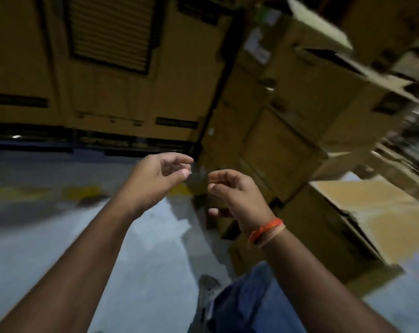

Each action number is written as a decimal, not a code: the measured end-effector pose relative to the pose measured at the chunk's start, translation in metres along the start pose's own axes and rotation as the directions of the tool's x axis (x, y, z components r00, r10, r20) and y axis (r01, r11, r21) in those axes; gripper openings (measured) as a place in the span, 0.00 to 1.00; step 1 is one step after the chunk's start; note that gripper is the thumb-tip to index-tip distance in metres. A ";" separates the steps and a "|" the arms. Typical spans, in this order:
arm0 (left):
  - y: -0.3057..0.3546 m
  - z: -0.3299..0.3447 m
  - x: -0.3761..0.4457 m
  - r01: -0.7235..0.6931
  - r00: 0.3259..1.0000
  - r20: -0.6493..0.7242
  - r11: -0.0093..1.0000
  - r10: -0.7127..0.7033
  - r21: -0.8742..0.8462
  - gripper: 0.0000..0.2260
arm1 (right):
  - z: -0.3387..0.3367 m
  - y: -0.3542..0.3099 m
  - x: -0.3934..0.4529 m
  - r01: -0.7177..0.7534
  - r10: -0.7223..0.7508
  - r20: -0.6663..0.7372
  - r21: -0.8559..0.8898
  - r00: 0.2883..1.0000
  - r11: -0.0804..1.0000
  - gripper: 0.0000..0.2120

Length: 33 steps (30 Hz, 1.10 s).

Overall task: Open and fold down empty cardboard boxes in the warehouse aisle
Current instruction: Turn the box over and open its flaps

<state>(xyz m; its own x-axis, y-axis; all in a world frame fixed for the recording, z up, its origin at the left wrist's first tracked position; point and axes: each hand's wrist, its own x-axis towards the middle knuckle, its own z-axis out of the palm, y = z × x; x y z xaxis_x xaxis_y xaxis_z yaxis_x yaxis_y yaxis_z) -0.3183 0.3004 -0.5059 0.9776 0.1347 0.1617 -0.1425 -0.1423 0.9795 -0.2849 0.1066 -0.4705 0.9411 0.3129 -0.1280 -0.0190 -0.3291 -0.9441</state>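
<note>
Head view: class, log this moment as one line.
left hand: empty, raised | right hand: empty, raised | cardboard boxes: stacked right, untouched | view: blurred

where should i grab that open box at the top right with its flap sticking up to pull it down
Probably take the raised flap of the open box near its free edge, coming from the aisle side below it. The flap juts clear of the stack, so a hand can wrap it. Both hands look empty, though the picture is blurred.

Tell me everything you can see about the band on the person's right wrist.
The band is orange, thin and soft-looking, like cloth or thread, with a paler tan strand lying just behind it toward the elbow. It wraps snugly around the wrist of the right hand, slanted across the arm. It touches only skin. No clasp or knot shows, and the picture is too blurred for finer detail.
</note>
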 end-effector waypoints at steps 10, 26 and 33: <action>0.088 0.255 0.098 -0.121 0.886 0.453 0.993 0.102 0.012 0.10 | -0.241 0.030 -0.052 0.017 0.024 -0.503 0.077 0.864 0.997 0.07; 0.033 0.515 0.247 -0.327 0.850 0.508 0.616 -0.140 0.716 0.44 | -0.448 0.202 -0.005 -0.242 0.352 -0.827 0.268 0.439 0.932 0.32; 0.028 0.563 0.303 -0.412 0.702 0.606 0.481 -0.374 0.774 0.49 | -0.473 0.235 0.022 -0.157 0.381 -0.805 0.349 0.454 0.924 0.47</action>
<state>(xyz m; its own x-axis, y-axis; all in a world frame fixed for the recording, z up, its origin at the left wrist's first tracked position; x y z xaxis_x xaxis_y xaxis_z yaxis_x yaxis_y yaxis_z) 0.0610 -0.2144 -0.4973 0.8333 -0.4468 -0.3254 -0.3515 -0.8827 0.3120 -0.1092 -0.3852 -0.5518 0.6915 -0.7012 -0.1735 -0.2830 -0.0420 -0.9582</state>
